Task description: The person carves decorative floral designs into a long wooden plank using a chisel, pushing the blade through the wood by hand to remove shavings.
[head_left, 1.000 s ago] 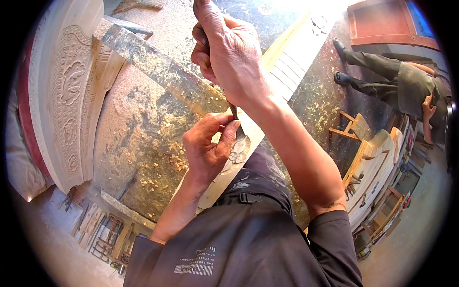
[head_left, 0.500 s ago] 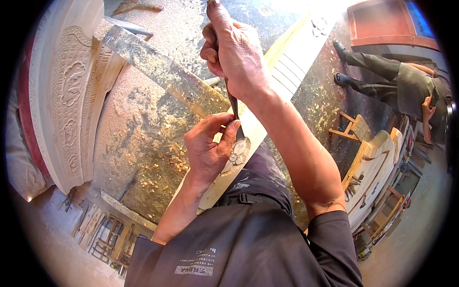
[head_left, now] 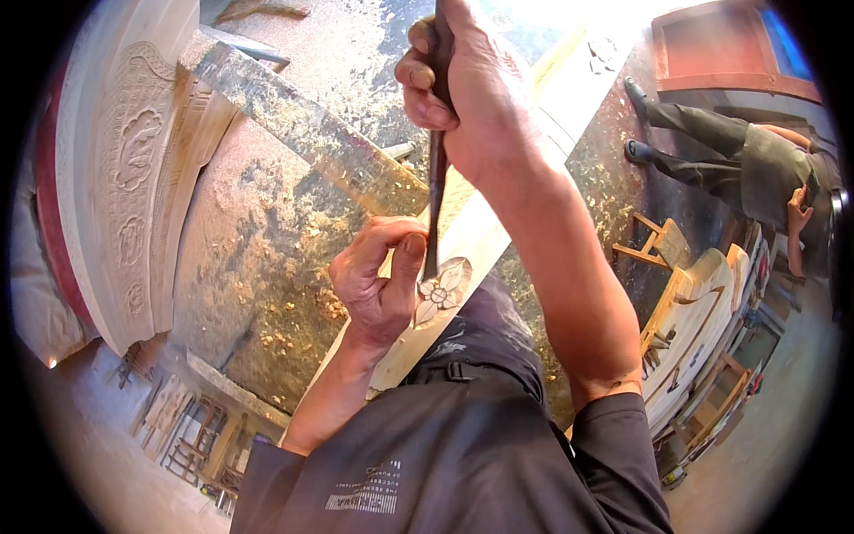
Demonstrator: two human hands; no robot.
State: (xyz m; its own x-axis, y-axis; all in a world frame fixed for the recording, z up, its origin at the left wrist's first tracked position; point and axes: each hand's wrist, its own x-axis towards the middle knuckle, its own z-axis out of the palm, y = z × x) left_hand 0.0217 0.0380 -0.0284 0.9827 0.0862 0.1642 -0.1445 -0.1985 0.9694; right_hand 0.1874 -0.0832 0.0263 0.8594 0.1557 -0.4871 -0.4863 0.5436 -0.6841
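Note:
My right hand point(head_left: 476, 98) is wrapped round the upper part of a dark carving chisel point(head_left: 437, 191), which stands nearly upright. Low on its blade, the fingertips of my left hand point(head_left: 378, 276) pinch the steel. The chisel's tip meets the edge of a carved flower point(head_left: 439, 292) with pointed petals and a round centre, cut into an oval recess. That carving lies in a long pale wooden board point(head_left: 480, 233), which runs from near my lap toward the far right. A second carved motif point(head_left: 602, 53) shows near the board's far end.
A chip-strewn beam point(head_left: 302, 125) crosses at the left, with shavings on the floor around it. Farther left stands a large carved wooden panel point(head_left: 133, 178). To the right are a small wooden stool point(head_left: 658, 242), a workbench with tools point(head_left: 694, 311) and another person point(head_left: 765, 160).
The chisel's tip has shifted to the left of the flower and the chisel stands more upright. My right hand has moved right; my left hand has slid slightly left. More of the flower shows.

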